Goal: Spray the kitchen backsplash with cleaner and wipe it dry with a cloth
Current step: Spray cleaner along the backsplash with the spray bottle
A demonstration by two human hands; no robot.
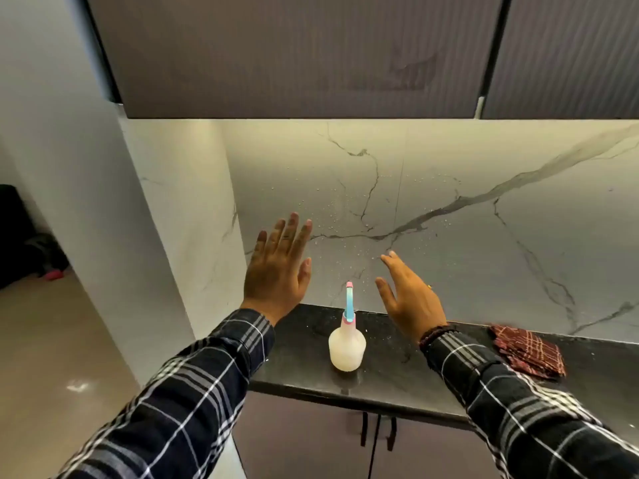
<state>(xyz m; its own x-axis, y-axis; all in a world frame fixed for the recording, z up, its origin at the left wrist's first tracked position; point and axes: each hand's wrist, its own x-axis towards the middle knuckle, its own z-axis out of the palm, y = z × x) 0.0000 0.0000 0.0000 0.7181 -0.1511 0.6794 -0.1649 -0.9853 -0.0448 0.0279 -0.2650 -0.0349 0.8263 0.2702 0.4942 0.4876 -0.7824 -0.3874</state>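
Marble backsplash (484,174), grey-veined, lit from under dark ribbed upper cabinets (294,53). White side wall (179,209) closing the left end, glossy beige floor (41,357) beyond. Black speckled countertop (301,347) below, dark lower cabinet doors (311,437) under it. Left hand (276,267) raised flat in front of the stone, fingers straight and close together, thumb out, holding nothing; cannot tell whether touching the wall. Right hand (409,299) also empty, fingers straight and loosely spread, hovering just right of the spray bottle (346,344), beaded bracelet at the wrist. Bottle upright on the countertop between the two hands, nearer the front edge, nozzle up: parked within reach, probably to clear the wipe path. Checked maroon cloth (527,350) folded on the countertop well right of the bottle, near the wall foot, untouched; likely next grab for the right hand, being nearer. Droplets (332,216) scattered over the middle-left stretch of stone: spray step probably done, wipe not yet begun.
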